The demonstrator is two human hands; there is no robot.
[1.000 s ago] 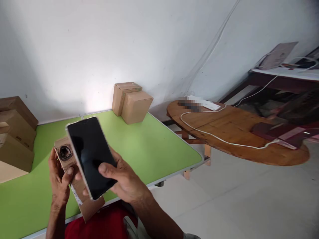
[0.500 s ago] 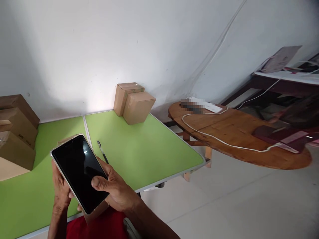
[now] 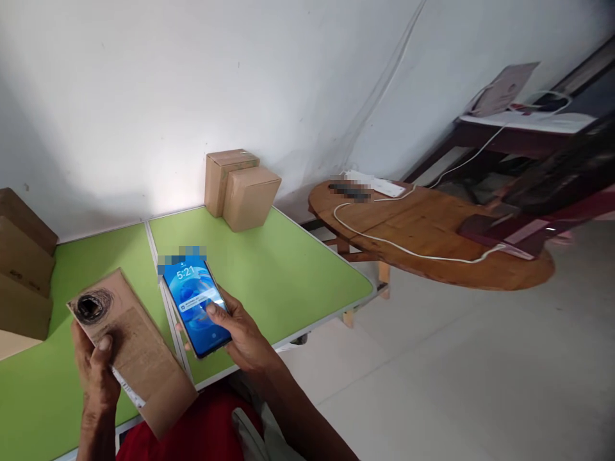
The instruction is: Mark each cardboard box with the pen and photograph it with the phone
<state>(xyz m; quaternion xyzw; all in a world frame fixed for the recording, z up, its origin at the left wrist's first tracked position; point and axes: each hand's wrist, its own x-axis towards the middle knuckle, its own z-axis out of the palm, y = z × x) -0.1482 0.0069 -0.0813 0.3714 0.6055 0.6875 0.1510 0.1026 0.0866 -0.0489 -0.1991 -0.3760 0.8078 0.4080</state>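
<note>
My right hand [image 3: 243,336] holds a smartphone [image 3: 196,306] over the green table [image 3: 269,275]; its screen is lit blue and my thumb rests on it. My left hand [image 3: 93,371] grips a flat brown cardboard box [image 3: 134,349] with a dark scorched-looking hole near its upper corner and a white label strip along its lower edge. The box is tilted, held just left of the phone, above the table's near edge.
Two small cardboard boxes [image 3: 240,189] stand at the table's far edge by the white wall. More boxes [image 3: 22,269] are stacked at the left. An oval wooden table [image 3: 432,237] with a white cable and power strip stands to the right, above a pale tiled floor.
The phone's screen has lit up and the phone has moved right, off the cardboard box. The box now shows fully in my left hand. The view has shifted slightly.
</note>
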